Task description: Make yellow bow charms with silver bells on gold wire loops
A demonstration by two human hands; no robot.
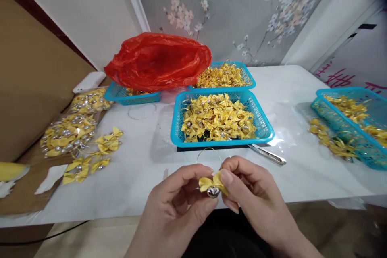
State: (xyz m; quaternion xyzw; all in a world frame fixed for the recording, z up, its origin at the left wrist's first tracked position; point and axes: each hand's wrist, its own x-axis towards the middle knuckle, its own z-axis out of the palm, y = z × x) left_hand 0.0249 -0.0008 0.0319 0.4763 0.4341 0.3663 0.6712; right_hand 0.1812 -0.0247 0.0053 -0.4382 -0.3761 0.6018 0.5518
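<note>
"How's the grip from there?"

"My left hand point(175, 201) has its thumb just under the silver bell point(213, 192), clamped or not I can't tell; the yellow bow point(207, 184) lies crosswise between hands; my right hand point(256, 197), nearer, pinches its right wing."

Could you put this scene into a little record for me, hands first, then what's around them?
Left hand: holding the yellow bow, thumb by its silver bead
Right hand: pinching the same bow
Ahead: blue front basket of bows; metal tool at its near right corner
Behind: red bag
Left: bagged bows, loose bows
Right: another blue basket
</note>
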